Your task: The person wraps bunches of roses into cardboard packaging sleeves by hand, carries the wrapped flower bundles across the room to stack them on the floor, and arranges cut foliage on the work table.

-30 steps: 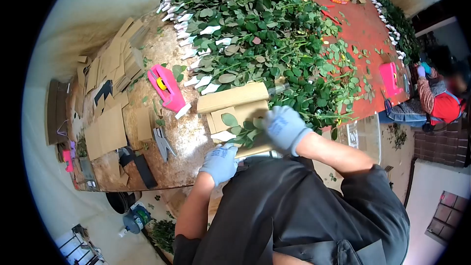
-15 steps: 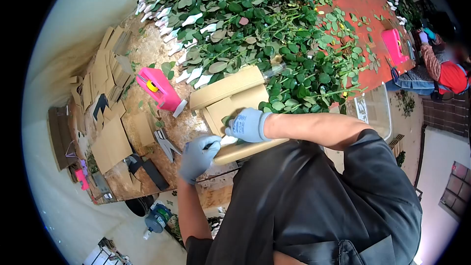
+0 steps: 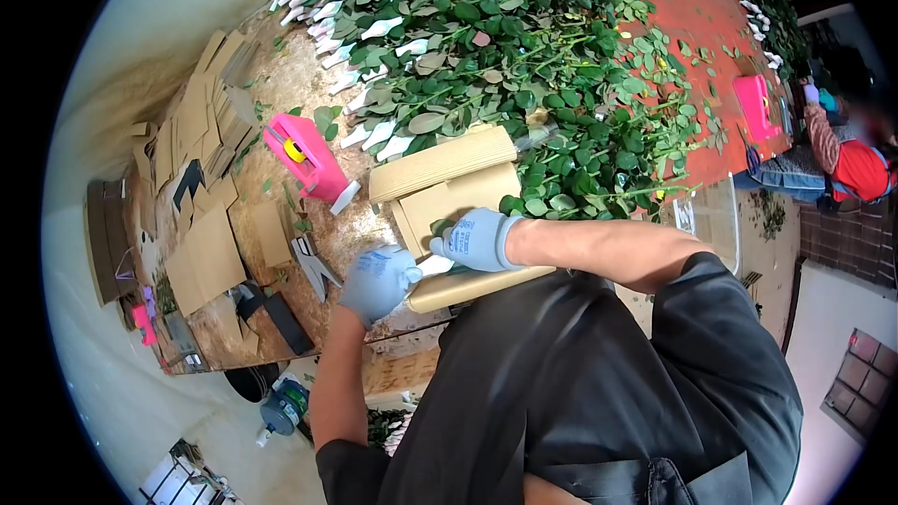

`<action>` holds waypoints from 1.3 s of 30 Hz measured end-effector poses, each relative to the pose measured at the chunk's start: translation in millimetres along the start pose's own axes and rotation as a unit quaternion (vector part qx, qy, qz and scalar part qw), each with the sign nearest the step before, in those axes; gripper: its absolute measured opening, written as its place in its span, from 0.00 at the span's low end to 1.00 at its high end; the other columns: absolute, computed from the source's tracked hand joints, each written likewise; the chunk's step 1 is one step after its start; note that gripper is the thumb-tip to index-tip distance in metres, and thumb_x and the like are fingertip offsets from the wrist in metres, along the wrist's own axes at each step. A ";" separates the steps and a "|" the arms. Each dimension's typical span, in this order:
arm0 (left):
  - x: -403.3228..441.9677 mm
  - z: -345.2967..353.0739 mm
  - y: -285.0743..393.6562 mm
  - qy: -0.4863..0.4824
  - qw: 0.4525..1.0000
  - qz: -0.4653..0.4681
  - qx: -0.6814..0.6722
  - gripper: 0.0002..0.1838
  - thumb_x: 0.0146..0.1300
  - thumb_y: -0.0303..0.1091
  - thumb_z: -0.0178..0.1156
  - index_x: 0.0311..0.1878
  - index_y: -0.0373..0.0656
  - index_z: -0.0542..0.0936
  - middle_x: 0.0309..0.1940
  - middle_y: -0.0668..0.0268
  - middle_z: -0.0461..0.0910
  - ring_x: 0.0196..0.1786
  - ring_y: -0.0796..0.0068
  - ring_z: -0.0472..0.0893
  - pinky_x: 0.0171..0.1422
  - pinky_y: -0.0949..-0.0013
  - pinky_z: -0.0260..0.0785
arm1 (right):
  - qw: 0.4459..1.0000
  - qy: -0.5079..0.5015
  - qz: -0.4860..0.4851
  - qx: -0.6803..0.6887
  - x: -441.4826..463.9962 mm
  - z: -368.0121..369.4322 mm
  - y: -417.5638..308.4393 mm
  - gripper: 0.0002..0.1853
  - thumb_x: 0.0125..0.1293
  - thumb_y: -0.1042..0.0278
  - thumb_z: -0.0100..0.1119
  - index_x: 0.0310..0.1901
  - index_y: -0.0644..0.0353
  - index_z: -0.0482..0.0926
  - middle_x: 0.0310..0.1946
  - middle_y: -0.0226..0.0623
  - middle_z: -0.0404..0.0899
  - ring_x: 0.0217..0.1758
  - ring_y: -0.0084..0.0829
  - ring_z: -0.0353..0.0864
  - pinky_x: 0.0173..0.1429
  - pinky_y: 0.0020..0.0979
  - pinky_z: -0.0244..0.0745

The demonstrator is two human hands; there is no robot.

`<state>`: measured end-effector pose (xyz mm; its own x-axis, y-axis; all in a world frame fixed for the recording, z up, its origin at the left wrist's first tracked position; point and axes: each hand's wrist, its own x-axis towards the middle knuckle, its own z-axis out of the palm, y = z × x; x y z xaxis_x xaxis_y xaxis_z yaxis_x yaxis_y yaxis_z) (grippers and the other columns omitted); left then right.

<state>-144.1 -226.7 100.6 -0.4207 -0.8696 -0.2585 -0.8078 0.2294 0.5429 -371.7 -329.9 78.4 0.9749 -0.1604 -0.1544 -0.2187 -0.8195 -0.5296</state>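
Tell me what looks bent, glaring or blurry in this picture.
Head view: wide-lens distortion, with black corners and a bowed edge on the worn brown table; pale glare beside the pink plastic tape dispenser; soft sheen on the black cloth apron; blur over the red-clad co-worker's head; grey-gloved left hand and right hand fairly sharp.

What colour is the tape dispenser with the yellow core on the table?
Bright pink, clearest in the head view.

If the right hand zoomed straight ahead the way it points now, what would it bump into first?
Probably the left hand: the right hand's fingers point towards it, over the edge of the cardboard. One view doesn't settle their heights, so it might pass just above.
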 end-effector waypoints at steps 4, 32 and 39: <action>-27.1 -3.3 -30.8 -0.118 0.976 -0.159 0.095 0.16 0.67 0.48 0.58 0.35 0.46 0.85 0.38 0.54 0.85 0.49 0.54 0.84 0.58 0.50 0.72 | 0.996 0.079 -0.020 -0.026 0.5 30.4 10.6 0.11 0.73 0.65 0.52 0.49 0.60 0.79 0.43 0.48 0.86 0.46 0.51 0.88 0.51 0.47 0.82; -14.9 45.8 82.4 0.130 0.987 -0.088 0.039 0.22 0.65 0.40 0.59 0.61 0.46 0.84 0.56 0.64 0.86 0.48 0.59 0.81 0.56 0.53 0.70 | 0.937 0.111 0.297 -0.149 58.4 -74.5 179.4 0.14 0.71 0.66 0.54 0.55 0.57 0.81 0.56 0.48 0.81 0.57 0.46 0.84 0.58 0.44 0.80; -13.8 41.9 85.3 0.120 0.987 -0.104 0.024 0.22 0.71 0.43 0.52 0.59 0.43 0.84 0.55 0.57 0.86 0.52 0.53 0.82 0.60 0.53 0.70 | 0.933 -0.001 0.263 -0.245 56.6 -74.3 168.6 0.17 0.71 0.62 0.54 0.56 0.53 0.85 0.55 0.40 0.83 0.59 0.41 0.81 0.57 0.41 0.74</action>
<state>-224.4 -176.9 117.0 -0.1385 -0.9772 -0.1607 -0.8872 0.0503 0.4585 -350.4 -518.0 42.4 0.7375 -0.6109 -0.2881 -0.6212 -0.7809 0.0655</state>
